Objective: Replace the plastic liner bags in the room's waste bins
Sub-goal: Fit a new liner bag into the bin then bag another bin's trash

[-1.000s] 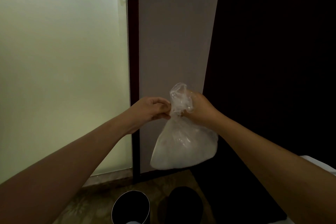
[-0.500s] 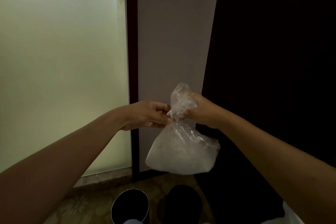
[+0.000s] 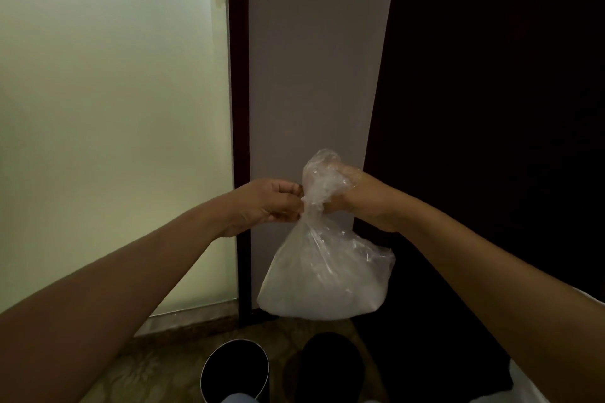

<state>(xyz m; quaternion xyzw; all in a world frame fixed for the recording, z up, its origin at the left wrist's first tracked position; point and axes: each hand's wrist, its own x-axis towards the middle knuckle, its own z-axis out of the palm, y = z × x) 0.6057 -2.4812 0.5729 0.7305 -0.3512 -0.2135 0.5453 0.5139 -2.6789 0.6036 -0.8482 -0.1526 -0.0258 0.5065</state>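
Above one black waste bin [image 3: 234, 370], one clear liner bag [image 3: 324, 275] was pinched at its neck by left hand [image 3: 268, 204] and gripped by right hand [image 3: 363, 196].

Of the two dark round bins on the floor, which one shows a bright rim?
The left black cylindrical bin, below the left hand: a thin pale edge outlines its open mouth. The right dark round bin looks uniformly dark, without any visible rim.

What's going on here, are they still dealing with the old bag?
A person holds a clear plastic bag up in the air with both hands. The left hand pinches its gathered neck while the right hand grips the bunched top. The filled part hangs below. On the floor underneath stand a dark round bin and a second dark round shape.
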